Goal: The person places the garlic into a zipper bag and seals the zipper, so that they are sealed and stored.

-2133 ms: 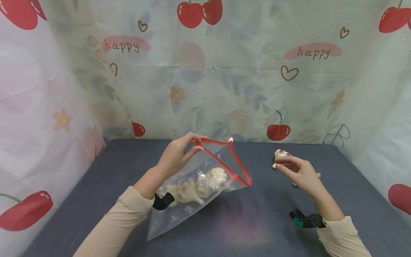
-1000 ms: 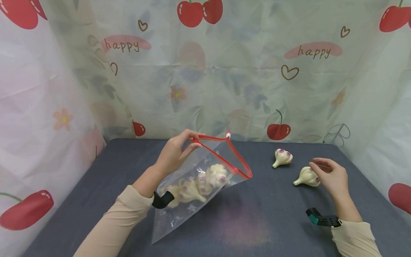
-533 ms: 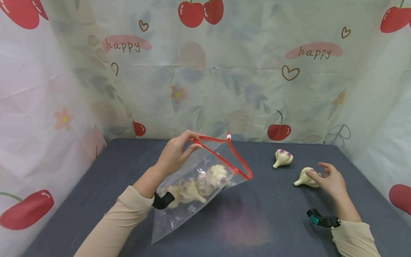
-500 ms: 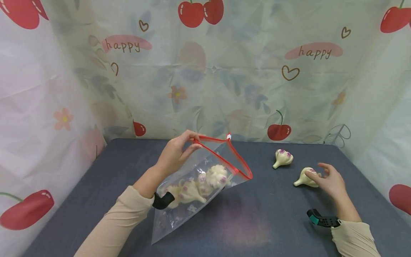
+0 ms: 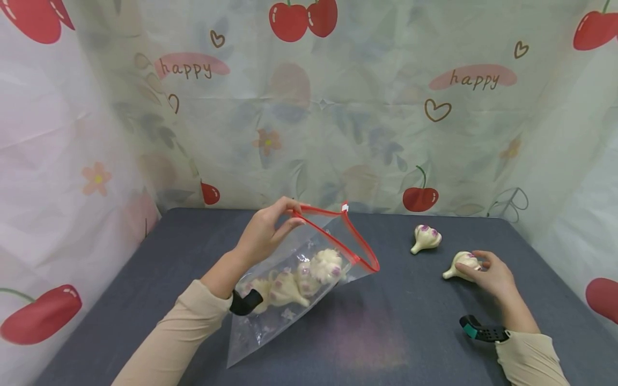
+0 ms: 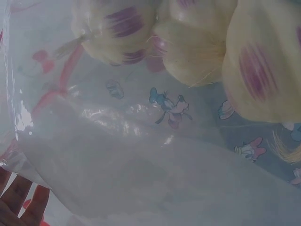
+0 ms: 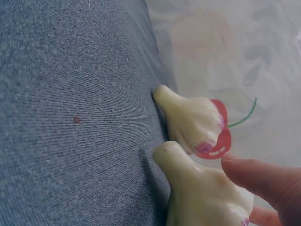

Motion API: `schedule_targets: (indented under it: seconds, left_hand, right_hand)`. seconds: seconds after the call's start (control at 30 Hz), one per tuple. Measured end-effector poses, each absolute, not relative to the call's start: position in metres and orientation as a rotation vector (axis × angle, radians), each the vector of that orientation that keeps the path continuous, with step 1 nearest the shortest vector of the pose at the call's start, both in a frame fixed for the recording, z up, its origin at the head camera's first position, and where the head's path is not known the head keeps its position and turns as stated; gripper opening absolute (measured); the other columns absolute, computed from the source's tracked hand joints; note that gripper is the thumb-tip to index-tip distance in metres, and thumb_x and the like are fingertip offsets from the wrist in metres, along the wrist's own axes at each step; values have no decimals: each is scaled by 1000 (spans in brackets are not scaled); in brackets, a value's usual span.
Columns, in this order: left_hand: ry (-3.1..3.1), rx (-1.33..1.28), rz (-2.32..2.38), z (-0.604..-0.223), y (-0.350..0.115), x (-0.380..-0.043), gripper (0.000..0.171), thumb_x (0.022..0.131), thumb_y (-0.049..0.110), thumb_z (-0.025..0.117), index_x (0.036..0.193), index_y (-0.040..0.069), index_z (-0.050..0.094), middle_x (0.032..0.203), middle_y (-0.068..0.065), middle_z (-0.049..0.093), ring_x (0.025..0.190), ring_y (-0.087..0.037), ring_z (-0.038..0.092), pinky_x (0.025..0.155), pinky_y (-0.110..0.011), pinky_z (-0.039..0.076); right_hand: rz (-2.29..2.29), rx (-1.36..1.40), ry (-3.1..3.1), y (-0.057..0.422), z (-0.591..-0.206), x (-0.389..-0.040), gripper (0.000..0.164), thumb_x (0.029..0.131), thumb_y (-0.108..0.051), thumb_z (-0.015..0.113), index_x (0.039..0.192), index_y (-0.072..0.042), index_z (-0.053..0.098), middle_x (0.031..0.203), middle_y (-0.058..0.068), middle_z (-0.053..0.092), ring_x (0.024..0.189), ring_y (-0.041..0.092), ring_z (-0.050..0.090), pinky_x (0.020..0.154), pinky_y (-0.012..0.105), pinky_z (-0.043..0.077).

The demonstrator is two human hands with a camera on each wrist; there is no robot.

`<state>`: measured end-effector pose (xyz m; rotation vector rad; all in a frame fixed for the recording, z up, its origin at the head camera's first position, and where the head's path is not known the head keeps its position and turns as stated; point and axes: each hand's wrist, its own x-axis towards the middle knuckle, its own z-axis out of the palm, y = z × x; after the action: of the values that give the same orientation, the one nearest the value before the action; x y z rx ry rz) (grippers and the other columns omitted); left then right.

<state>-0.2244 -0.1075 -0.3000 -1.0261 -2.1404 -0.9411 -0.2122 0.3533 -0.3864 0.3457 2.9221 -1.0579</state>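
My left hand (image 5: 263, 230) pinches the red-edged rim of a clear zip bag (image 5: 258, 340), whose mouth gapes toward the right. Several garlic bulbs (image 5: 325, 266) lie inside the bag, large through the plastic in the left wrist view. At the right, my right hand (image 5: 499, 279) has thumb and fingers around a garlic bulb (image 5: 456, 267) on the table, its stem pointing left. In the right wrist view the thumb (image 7: 256, 176) lies against that bulb; the other fingers are mostly hidden. Another garlic bulb (image 5: 426, 239) lies just behind it.
The dark grey table (image 5: 386, 332) carries everything. A white zip slider (image 5: 345, 207) sits at the bag's far corner. A patterned curtain (image 5: 323, 134) rises along the back edge and both sides.
My right hand moved right from the rear bulb to the nearer one, spread its fingers, then closed them around it. The left hand and bag shifted only slightly.
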Motion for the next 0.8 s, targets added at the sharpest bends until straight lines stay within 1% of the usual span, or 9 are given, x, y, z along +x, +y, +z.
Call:
schedule_targets:
  seconds: [0.03, 0.07, 0.13, 0.3, 0.4, 0.47, 0.63, 0.7, 0.8]
  left_hand:
    - [-2141, -1029, -942, -300, -108, -224, 39, 88, 43, 46, 98, 6, 53, 94, -10, 67, 89, -25, 67, 66, -38, 51]
    - [-2143, -1029, -940, -300, -107, -224, 40, 88, 43, 46, 98, 6, 53, 93, -10, 67, 89, -25, 67, 66, -37, 51]
    - [-2146, -1030, -935, -300, -107, -224, 35, 88, 40, 49, 98, 6, 53, 92, -10, 67, 88, -24, 67, 65, -36, 51]
    - [-2152, -1030, -928, -300, -106, -224, 22, 86, 21, 63, 98, 6, 53, 91, -9, 67, 87, -23, 67, 65, -34, 50]
    - [-2157, -1026, -928, -300, -106, -224, 21, 84, 14, 66, 98, 6, 53, 91, -8, 67, 87, -23, 67, 65, -34, 50]
    - [-2162, -1023, -928, -300, -106, -224, 21, 84, 15, 66, 98, 7, 53, 92, -8, 67, 88, -23, 67, 66, -33, 50]
    - [-2176, -1025, -937, -299, -106, -222, 23, 87, 25, 61, 98, 7, 53, 94, -9, 67, 89, -23, 67, 65, -33, 49]
    - [-2179, -1026, -936, -299, -105, -222, 23, 86, 24, 62, 98, 7, 53, 94, -9, 67, 89, -23, 67, 65, -32, 49]
    - [-2183, -1023, -928, -298, -105, -222, 21, 84, 16, 66, 98, 7, 53, 93, -8, 67, 88, -23, 67, 64, -30, 48]
  right_hand:
    - [-1053, 347, 2923, 354, -387, -213, 77, 92, -46, 52, 139, 8, 24, 135, 42, 27, 121, 53, 34, 89, 57, 39]
    - [-1048, 349, 2923, 354, -388, -213, 77, 92, -46, 52, 139, 9, 25, 135, 42, 28, 121, 53, 34, 89, 57, 39]
    - [-1039, 360, 2925, 353, -388, -213, 77, 91, -46, 53, 138, 9, 26, 135, 42, 28, 120, 53, 34, 89, 57, 40]
    - [-1040, 376, 2936, 351, -391, -213, 77, 91, -46, 53, 137, 10, 27, 134, 42, 29, 120, 52, 35, 89, 57, 40]
    - [-1043, 382, 2942, 351, -392, -214, 77, 91, -46, 53, 137, 10, 27, 135, 42, 29, 121, 52, 34, 90, 57, 39]
    - [-1044, 385, 2948, 351, -392, -214, 76, 91, -46, 53, 137, 9, 29, 135, 42, 29, 122, 52, 34, 91, 57, 38]
    - [-1045, 382, 2960, 350, -391, -214, 74, 91, -46, 54, 136, 8, 31, 136, 41, 30, 122, 52, 33, 91, 58, 38]
    - [-1055, 385, 2960, 349, -390, -213, 74, 91, -46, 54, 136, 8, 32, 135, 41, 30, 122, 52, 33, 90, 58, 38]
    - [-1066, 391, 2966, 347, -389, -212, 73, 90, -46, 54, 135, 8, 33, 135, 41, 31, 121, 52, 34, 89, 57, 38]
